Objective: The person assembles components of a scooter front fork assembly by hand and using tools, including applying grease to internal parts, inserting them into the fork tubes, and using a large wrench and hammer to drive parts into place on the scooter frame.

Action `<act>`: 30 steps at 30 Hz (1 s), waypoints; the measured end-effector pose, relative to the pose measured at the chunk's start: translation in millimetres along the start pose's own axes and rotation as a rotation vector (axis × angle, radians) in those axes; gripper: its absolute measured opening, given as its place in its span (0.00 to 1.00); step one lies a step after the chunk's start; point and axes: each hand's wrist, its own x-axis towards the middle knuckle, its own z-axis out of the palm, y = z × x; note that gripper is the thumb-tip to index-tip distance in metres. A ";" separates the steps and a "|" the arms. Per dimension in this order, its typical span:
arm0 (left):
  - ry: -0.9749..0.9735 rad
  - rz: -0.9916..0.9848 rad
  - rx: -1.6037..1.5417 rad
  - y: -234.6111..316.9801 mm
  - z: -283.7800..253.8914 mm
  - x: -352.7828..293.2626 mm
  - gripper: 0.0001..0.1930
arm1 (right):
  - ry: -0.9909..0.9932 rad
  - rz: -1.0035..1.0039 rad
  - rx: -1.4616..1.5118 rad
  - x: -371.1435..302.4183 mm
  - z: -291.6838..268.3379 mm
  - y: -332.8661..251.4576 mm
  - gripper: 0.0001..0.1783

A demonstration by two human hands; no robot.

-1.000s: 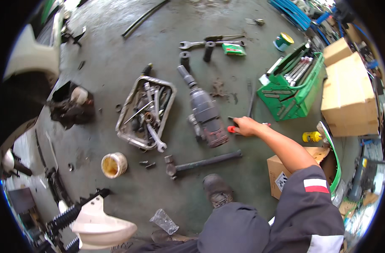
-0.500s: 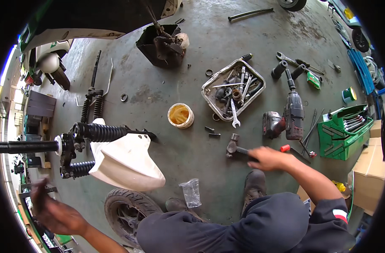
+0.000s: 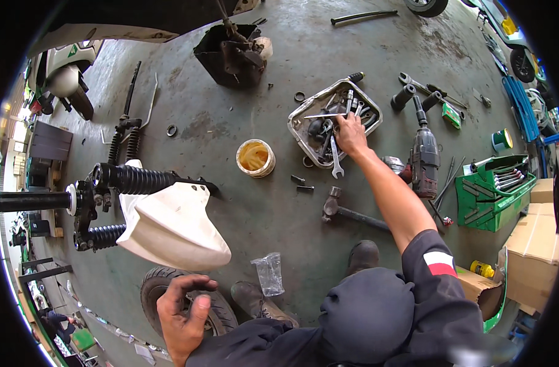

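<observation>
On the grey-green floor, the long white plastic fender sits beside black fork legs, with a black-tyred wheel just below it. The grey, roughly rectangular metal tray, full of mixed tools, lies ahead, between a white tub of yellowish grease and a dark impact wrench. The dark steel hammer lies nearer the body. The right hand, half a second ago above the hammer's handle, is now among the tray's tools, so attention seems to have turned there; its fingers bend downward, their grip hidden. The left hand, previously stretched out far left, is now before the wheel, thumb apart from curled fingers, visibly holding nothing. Nearby, a silver open-ended spanner overhangs the tray's near rim.
</observation>
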 end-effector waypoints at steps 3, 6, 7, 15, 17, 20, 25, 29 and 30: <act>0.039 -0.055 -0.038 -10.6 2.8 8.1 0.18 | -0.124 -0.033 -0.143 -8.3 -1.5 25.4 0.17; -0.075 -0.009 -0.011 -9.5 3.3 10.4 0.18 | -0.164 0.015 -0.142 -8.5 -5.7 23.3 0.18; -0.119 -0.015 0.020 -7.6 4.9 12.2 0.18 | -0.162 0.018 -0.146 -7.3 -2.4 26.7 0.18; -0.203 -0.043 0.082 -3.4 2.9 10.8 0.20 | -0.242 -0.148 -0.109 4.2 -4.5 10.1 0.22; -0.177 -0.053 0.077 -2.7 4.6 11.7 0.20 | -0.305 -0.050 -0.074 11.5 -10.2 4.8 0.22; -0.154 -0.065 0.066 -5.8 8.7 15.3 0.19 | -0.282 -0.202 -0.096 12.6 -6.4 11.8 0.20; -0.204 -0.036 0.092 -4.2 14.5 33.5 0.19 | -0.066 0.291 0.155 43.6 -9.8 30.6 0.20; -0.245 -0.063 0.051 -11.7 20.2 53.2 0.20 | 0.008 0.371 0.042 63.7 -11.9 61.1 0.21; -0.222 -0.066 0.069 -8.3 15.2 53.0 0.20 | 0.026 0.350 0.069 72.3 -7.1 50.8 0.20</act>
